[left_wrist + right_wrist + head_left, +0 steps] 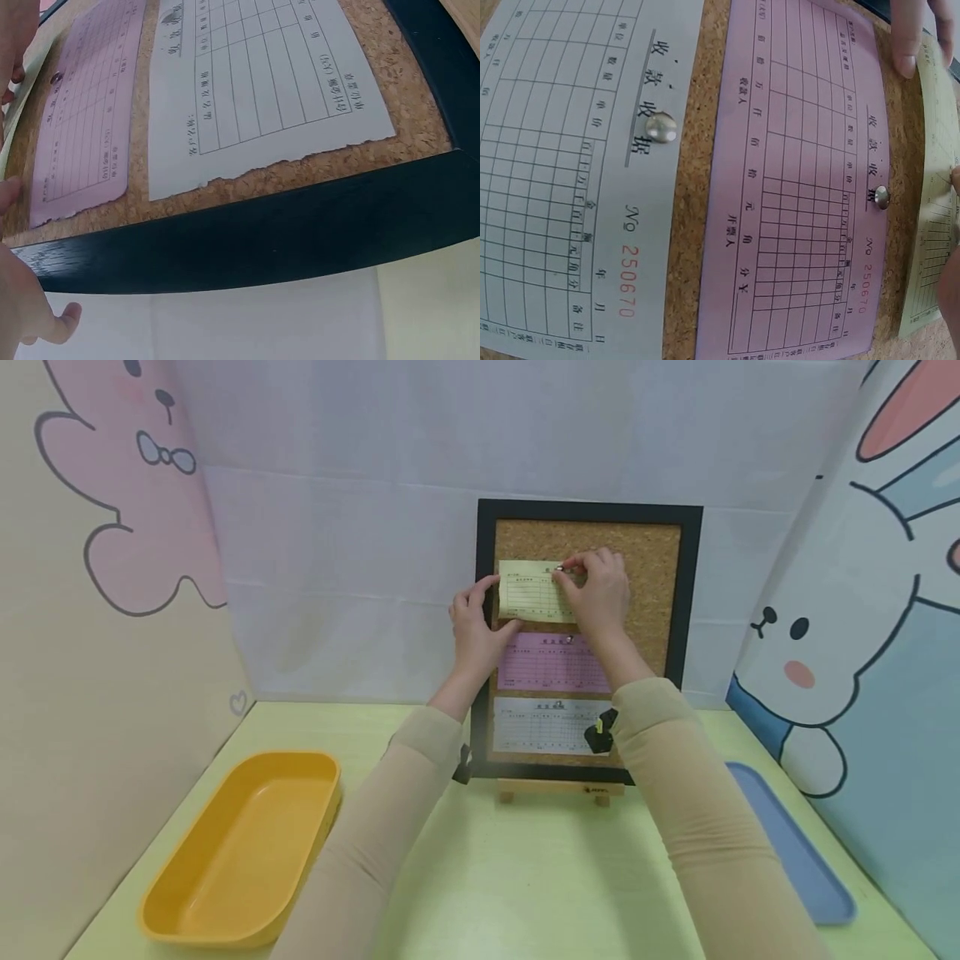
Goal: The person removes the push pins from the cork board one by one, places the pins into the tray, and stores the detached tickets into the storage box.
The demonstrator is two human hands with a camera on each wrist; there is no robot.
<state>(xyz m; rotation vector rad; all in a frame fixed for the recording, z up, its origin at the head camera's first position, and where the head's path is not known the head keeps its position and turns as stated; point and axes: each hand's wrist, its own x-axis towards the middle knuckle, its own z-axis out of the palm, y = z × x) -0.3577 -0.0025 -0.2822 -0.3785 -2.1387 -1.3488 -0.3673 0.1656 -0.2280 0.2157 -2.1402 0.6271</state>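
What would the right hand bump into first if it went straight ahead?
Most likely the yellow slip in front of the right hand, then the cork board behind it; any gap left is hard to judge.

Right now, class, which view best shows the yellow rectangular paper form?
The head view: the yellow form faces the camera, though the right hand hides part. The right wrist view shows it slanted, cropped; the left wrist view, only a thin sliver.
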